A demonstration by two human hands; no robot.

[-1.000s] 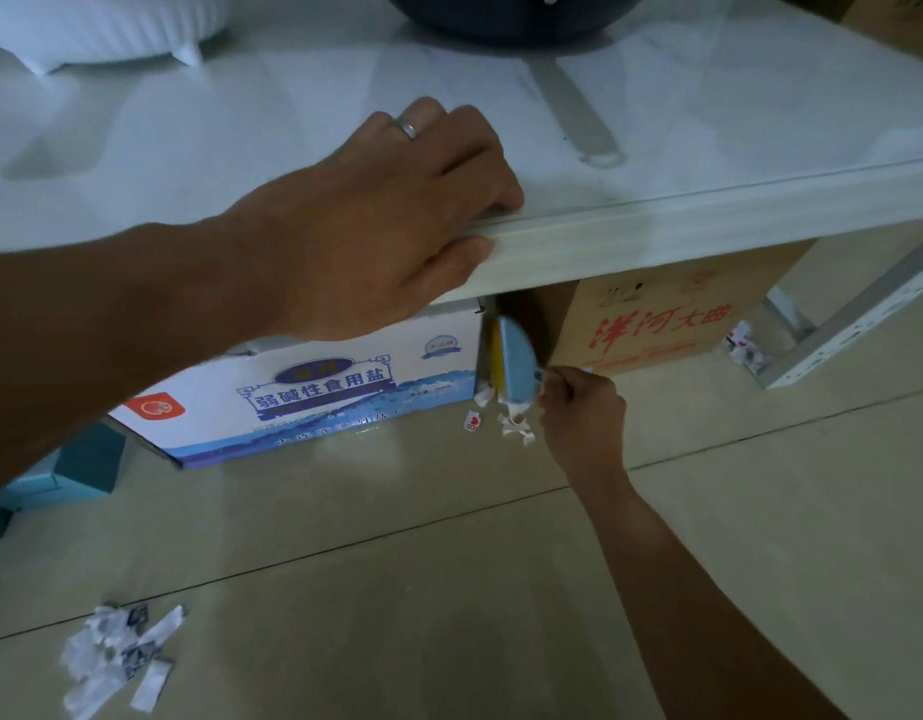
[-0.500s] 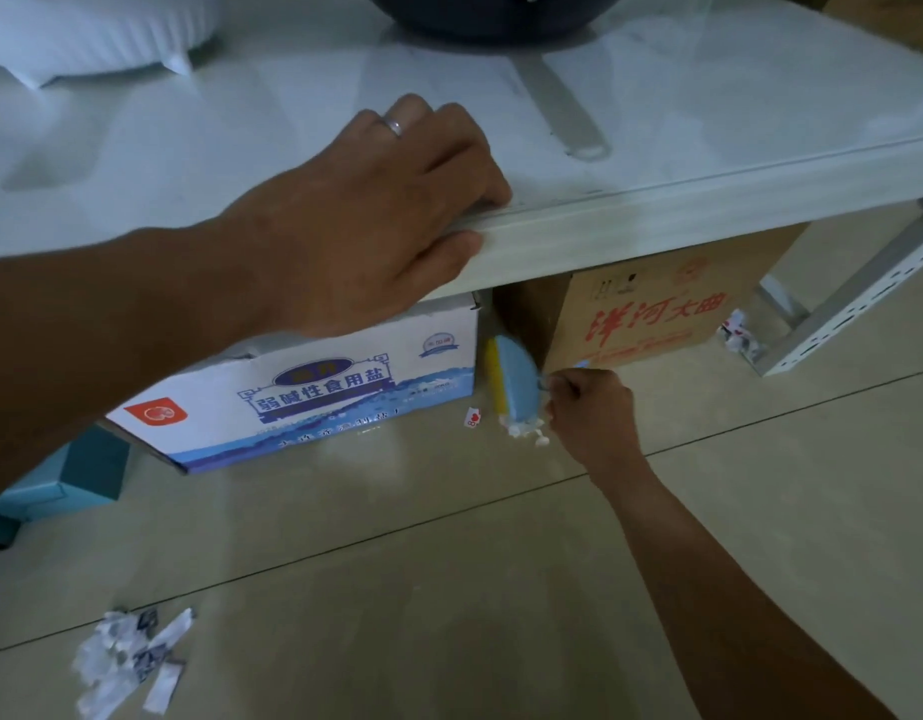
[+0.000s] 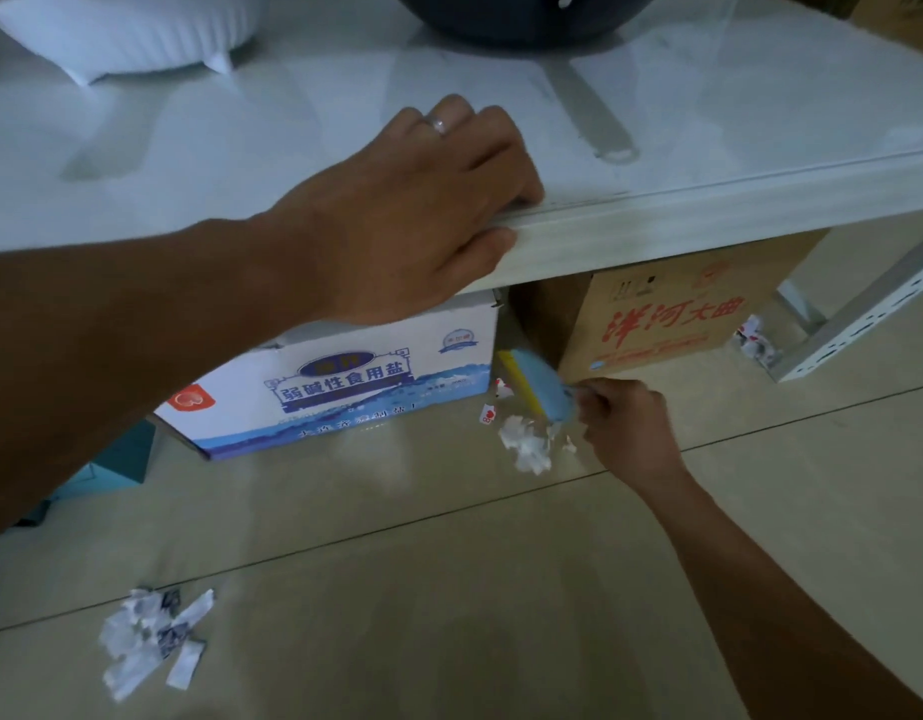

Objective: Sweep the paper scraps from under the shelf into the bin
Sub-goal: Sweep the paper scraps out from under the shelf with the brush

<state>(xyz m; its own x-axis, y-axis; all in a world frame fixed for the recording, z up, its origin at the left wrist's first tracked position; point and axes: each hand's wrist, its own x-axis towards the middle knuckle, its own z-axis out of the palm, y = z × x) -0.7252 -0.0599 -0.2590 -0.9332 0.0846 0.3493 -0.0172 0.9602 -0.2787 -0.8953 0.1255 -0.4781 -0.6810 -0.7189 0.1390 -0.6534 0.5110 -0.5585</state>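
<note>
Brush [image 3: 540,387] in right hand [image 3: 623,423], beside scraps [image 3: 527,444].

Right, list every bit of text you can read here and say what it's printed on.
"弱碱性食用盐": blue banner on the white box.
"洋河大曲": red characters on the brown box.
"8" with a red heart: paper scrap on the floor.
Too small or blurred: the white box's round badge, orange logo and bottom line; the brown box's top marks; print on the scrap pile.

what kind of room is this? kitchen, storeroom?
Probably a home kitchen or pantry corner, though that is a guess: a dark wok sits on the white shelf, and a carton printed as edible salt and a liquor carton stand on the tiled floor.
</note>
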